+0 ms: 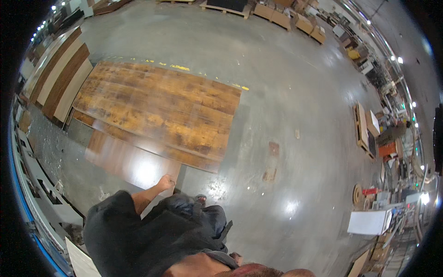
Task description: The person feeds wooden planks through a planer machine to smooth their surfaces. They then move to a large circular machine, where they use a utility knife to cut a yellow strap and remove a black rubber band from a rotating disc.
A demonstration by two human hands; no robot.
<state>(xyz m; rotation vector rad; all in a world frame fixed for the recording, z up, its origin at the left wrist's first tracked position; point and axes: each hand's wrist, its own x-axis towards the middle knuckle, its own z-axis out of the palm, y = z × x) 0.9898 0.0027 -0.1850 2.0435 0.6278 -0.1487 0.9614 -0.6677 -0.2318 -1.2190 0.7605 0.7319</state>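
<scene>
At front, left grip (166, 183) closed on glossy panel (117, 154), right grip unclear, far cardboard boxes (280, 19), contents indistinct.

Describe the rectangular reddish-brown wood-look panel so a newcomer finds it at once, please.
On the grey concrete floor, left of centre, lie large rectangular amber wood-look panels. Past their near edge shows the rectangular reddish-brown panel. Unlike its blotchy neighbours, it looks plainer and shines bright white in one spot.
</scene>
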